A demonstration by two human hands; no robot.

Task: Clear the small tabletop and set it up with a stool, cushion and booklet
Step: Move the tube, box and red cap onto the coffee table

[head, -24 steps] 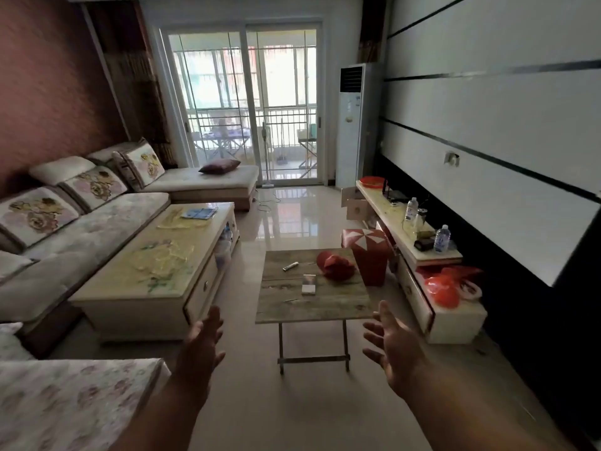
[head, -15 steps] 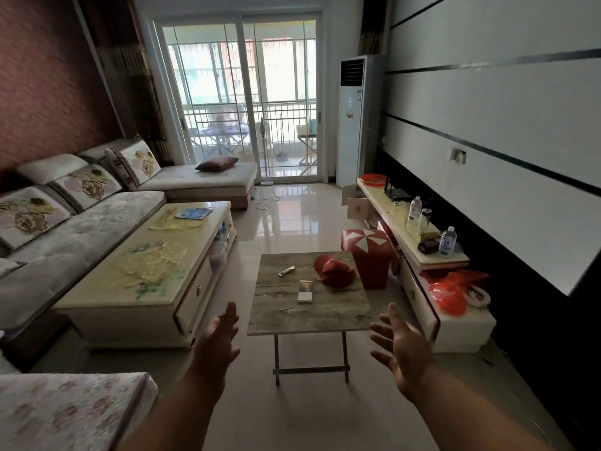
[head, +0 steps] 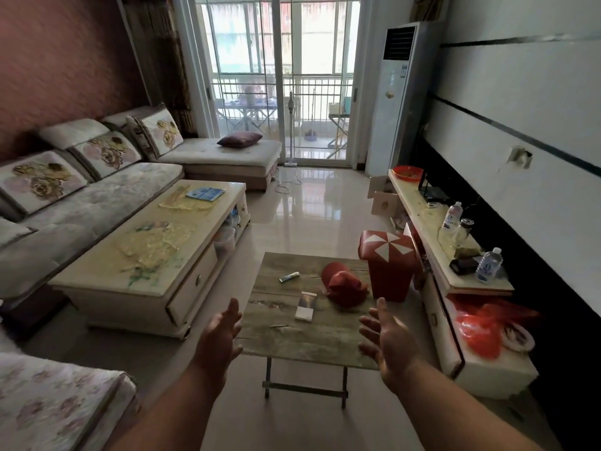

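Note:
A small wooden folding table (head: 286, 333) stands ahead of me. On it lie a small tube (head: 289, 277), a white box (head: 305, 306) and a crumpled red bag (head: 343, 285). My left hand (head: 218, 340) is open at the table's near left corner. My right hand (head: 388, 341) is open at its near right corner. Both hold nothing. A red stool (head: 388, 263) with a red and white top stands just right of the table's far end. A purple cushion (head: 240, 139) rests on the far sofa section. A blue booklet (head: 205, 193) lies on the big coffee table (head: 153, 252).
A long sofa (head: 81, 203) runs along the left wall. The low TV cabinet (head: 452, 271) on the right carries bottles, a red bowl and red bags. An air conditioner (head: 395, 92) stands by the glass balcony doors. A padded seat (head: 48, 398) is at my lower left.
I have moved closer to the small table. Both open hands have come forward and now frame its near edge.

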